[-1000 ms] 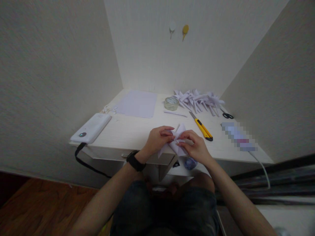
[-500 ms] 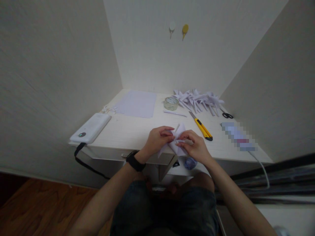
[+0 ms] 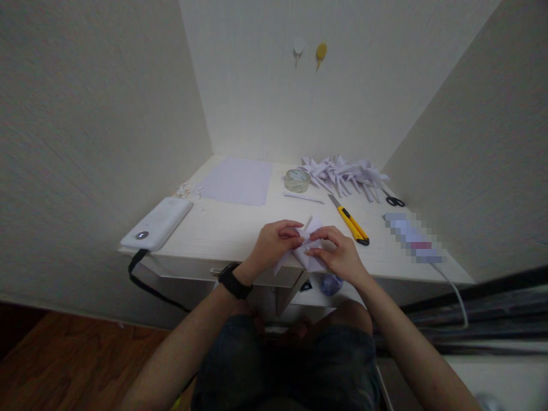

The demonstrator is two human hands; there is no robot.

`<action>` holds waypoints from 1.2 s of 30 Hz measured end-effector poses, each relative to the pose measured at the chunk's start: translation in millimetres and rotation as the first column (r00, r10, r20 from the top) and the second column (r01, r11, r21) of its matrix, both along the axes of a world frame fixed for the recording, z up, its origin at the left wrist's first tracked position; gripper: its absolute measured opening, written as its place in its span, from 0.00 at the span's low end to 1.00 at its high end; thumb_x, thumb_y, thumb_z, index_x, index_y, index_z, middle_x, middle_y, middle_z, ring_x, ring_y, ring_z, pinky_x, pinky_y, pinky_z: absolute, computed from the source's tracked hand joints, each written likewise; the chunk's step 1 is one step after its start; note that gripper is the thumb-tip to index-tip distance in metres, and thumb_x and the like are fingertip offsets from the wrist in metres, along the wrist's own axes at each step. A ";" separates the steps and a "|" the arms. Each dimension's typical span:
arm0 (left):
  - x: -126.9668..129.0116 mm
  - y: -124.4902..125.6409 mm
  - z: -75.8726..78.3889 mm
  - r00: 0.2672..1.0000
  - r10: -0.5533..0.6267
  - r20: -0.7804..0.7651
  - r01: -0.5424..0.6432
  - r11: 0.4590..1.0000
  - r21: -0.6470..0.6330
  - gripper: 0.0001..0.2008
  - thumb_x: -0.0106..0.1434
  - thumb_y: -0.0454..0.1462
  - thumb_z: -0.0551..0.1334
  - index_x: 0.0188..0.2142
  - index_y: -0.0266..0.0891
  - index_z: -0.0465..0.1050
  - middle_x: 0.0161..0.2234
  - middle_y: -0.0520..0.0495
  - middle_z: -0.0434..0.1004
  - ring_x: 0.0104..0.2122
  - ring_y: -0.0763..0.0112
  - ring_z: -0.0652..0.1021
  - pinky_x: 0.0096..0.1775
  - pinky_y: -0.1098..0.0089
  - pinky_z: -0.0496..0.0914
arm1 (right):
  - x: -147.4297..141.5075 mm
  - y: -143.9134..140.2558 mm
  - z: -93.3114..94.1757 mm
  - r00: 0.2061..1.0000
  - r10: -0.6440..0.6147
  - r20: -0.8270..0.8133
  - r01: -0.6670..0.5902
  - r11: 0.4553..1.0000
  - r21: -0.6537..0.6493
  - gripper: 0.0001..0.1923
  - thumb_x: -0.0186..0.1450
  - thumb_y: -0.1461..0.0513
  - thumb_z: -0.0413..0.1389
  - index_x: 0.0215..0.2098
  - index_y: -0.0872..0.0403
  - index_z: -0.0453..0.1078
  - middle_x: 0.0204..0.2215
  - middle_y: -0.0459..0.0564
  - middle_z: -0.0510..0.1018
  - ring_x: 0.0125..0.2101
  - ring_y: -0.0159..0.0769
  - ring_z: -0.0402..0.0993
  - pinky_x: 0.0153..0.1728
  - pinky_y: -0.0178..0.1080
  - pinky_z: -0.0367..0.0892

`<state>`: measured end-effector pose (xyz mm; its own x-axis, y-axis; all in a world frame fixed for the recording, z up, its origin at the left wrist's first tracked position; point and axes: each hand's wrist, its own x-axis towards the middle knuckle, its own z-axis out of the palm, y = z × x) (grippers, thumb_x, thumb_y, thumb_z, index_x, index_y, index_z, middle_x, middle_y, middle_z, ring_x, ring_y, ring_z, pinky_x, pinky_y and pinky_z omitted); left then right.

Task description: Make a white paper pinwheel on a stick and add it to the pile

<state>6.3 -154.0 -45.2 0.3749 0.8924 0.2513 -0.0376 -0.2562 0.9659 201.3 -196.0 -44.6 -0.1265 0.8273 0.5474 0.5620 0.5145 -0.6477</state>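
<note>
Between my two hands, at the desk's front edge, is a white paper pinwheel [image 3: 311, 261] with folded flaps. My left hand [image 3: 277, 242] wears a black watch at the wrist and pinches the paper near its centre from the left. From the right, my right hand [image 3: 338, 251] grips the paper with thumb and fingers bent toward the centre. One flap points up and away from me, and another hangs over the desk edge. The fingers partly hide the middle of the paper.
On the white desk [image 3: 226, 228] lie a yellow box cutter [image 3: 351, 224], a tape roll [image 3: 297, 180], a rolled paper stick [image 3: 303, 197], white sheets [image 3: 240, 180] and several paper pinwheels [image 3: 342, 174]. Black-handled scissors [image 3: 394, 201], a blurred-out phone-like item [image 3: 413, 237] and a white power bank [image 3: 158, 222] flank them.
My right fingers have shifted slightly at the paper's centre, spreading a little from the thumb. Otherwise the hands and objects stay in place.
</note>
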 end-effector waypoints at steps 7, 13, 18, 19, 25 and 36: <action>0.1 -0.2 -0.5 1.000 -0.004 0.010 0.004 1.000 -0.007 0.18 0.52 0.36 0.71 0.44 0.35 0.77 0.29 0.48 0.82 0.29 0.68 0.81 0.34 0.70 0.76 | -0.4 0.4 -1.4 0.996 0.005 -0.089 -0.009 0.999 -0.044 0.07 0.55 0.59 0.68 0.32 0.49 0.78 0.34 0.49 0.79 0.39 0.43 0.75 0.44 0.47 0.70; -0.3 1.3 -1.7 0.999 -0.021 0.027 0.022 0.999 -0.036 0.20 0.51 0.36 0.71 0.45 0.36 0.76 0.28 0.48 0.82 0.28 0.69 0.81 0.33 0.70 0.75 | -1.2 -0.5 -1.1 0.994 0.017 -0.108 -0.020 0.999 -0.032 0.07 0.55 0.59 0.69 0.32 0.47 0.79 0.34 0.49 0.79 0.40 0.43 0.75 0.44 0.47 0.71; -0.2 1.4 -2.5 1.000 -0.012 0.006 0.012 1.000 -0.012 0.20 0.52 0.35 0.71 0.46 0.37 0.76 0.28 0.50 0.81 0.28 0.70 0.80 0.33 0.72 0.73 | -1.8 -1.1 -0.7 0.994 0.013 -0.106 -0.016 1.000 -0.027 0.06 0.55 0.59 0.68 0.31 0.47 0.79 0.34 0.49 0.79 0.40 0.43 0.75 0.44 0.47 0.71; -0.1 1.3 -2.4 1.000 -0.014 0.000 0.014 1.000 -0.008 0.20 0.52 0.35 0.71 0.46 0.37 0.76 0.27 0.50 0.81 0.28 0.71 0.80 0.33 0.72 0.73 | -1.9 -1.2 -0.8 0.994 0.013 -0.106 -0.016 1.000 -0.026 0.06 0.55 0.59 0.68 0.31 0.47 0.79 0.34 0.49 0.79 0.40 0.43 0.75 0.44 0.47 0.71; 0.4 0.6 0.0 0.998 -0.029 -0.051 0.029 0.999 0.017 0.19 0.52 0.33 0.69 0.45 0.37 0.75 0.26 0.52 0.78 0.27 0.72 0.78 0.31 0.74 0.71 | -2.1 -0.7 -3.5 0.993 0.006 -0.121 -0.009 1.000 -0.025 0.05 0.55 0.59 0.68 0.31 0.47 0.79 0.33 0.49 0.78 0.38 0.42 0.75 0.42 0.46 0.71; 1.2 -0.5 1.8 0.992 -0.112 -0.057 0.114 0.993 0.033 0.20 0.57 0.39 0.67 0.48 0.36 0.72 0.27 0.51 0.76 0.26 0.73 0.77 0.29 0.75 0.68 | -2.3 0.0 -1.5 0.987 -0.056 -0.152 0.049 0.998 -0.045 0.09 0.53 0.55 0.68 0.27 0.50 0.75 0.31 0.49 0.78 0.36 0.42 0.75 0.41 0.46 0.71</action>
